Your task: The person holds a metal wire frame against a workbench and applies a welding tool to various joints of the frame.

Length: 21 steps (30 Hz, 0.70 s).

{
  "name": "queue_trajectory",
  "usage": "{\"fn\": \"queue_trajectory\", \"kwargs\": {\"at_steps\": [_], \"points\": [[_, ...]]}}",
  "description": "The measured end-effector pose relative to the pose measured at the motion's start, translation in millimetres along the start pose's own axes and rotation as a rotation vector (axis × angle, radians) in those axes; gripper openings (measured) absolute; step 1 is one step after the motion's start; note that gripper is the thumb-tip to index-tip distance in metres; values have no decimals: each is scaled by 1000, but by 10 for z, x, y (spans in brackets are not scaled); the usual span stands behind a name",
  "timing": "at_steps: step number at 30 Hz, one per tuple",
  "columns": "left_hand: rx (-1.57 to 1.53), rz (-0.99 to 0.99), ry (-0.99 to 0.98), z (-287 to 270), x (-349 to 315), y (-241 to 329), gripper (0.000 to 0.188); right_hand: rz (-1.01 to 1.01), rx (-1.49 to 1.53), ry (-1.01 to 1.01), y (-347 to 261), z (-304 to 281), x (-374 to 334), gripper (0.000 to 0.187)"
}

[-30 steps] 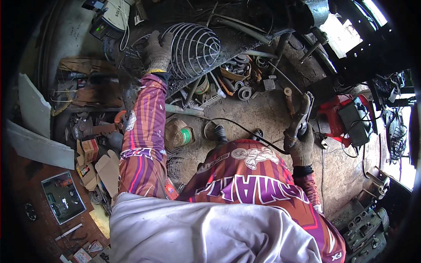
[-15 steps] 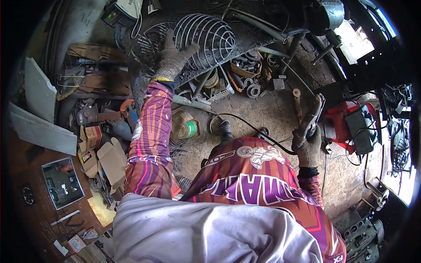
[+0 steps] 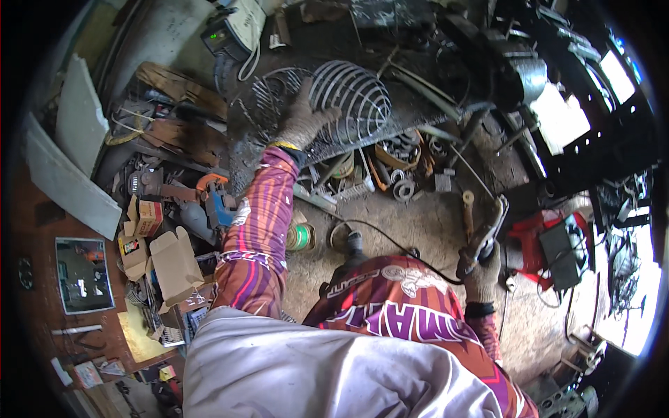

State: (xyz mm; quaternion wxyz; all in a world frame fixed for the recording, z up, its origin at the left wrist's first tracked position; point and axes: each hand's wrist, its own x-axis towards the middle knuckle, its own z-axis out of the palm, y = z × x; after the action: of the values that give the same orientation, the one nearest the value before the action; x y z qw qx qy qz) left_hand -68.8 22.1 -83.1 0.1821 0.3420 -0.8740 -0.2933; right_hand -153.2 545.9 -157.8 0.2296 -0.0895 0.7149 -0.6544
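Observation:
My left hand (image 3: pixel 301 122), in a grey knitted glove, rests against the near left side of a domed cage of metal bars (image 3: pixel 352 101). Its fingers stretch out and the thumb stands apart; the palm side is hidden. The cage lies on a dark, cluttered metal workbench (image 3: pixel 244 150), beside a flatter piece of metal grating (image 3: pixel 261 97). Low on the right, my gloved right hand (image 3: pixel 481 272) is closed around a welding electrode holder (image 3: pixel 491 230). A thin welding rod (image 3: pixel 474 167) runs from its jaws up toward the bench edge. A black cable trails left from the holder.
A welding machine (image 3: pixel 235 29) stands at the back left. Metal rings and scrap (image 3: pixel 403 157) crowd under the bench edge. A red-and-black machine (image 3: pixel 550 247) is on the floor at right. Open cardboard boxes (image 3: pixel 174 265) and a blue-and-orange tool (image 3: pixel 217 198) lie at left.
The whole view has shifted, so the bench and cage appear farther right. My left hand still touches the cage; my right hand still grips the electrode holder and appears slightly lower.

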Motion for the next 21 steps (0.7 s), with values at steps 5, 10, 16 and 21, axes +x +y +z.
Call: {"fn": "queue_trajectory", "kwargs": {"at_steps": [5,10,16,21], "points": [[62,-50,-23,-17,-113,276,107,31,-22,67,54,-52,16,41],[91,4,104,104,-213,131,100,-55,-33,23,-62,50,61,53],[18,52,118,143,-221,116,99,-134,-49,95,-192,196,37,53],[-15,139,196,178,-261,118,99,-79,1,236,42,158,-44,49]]}}
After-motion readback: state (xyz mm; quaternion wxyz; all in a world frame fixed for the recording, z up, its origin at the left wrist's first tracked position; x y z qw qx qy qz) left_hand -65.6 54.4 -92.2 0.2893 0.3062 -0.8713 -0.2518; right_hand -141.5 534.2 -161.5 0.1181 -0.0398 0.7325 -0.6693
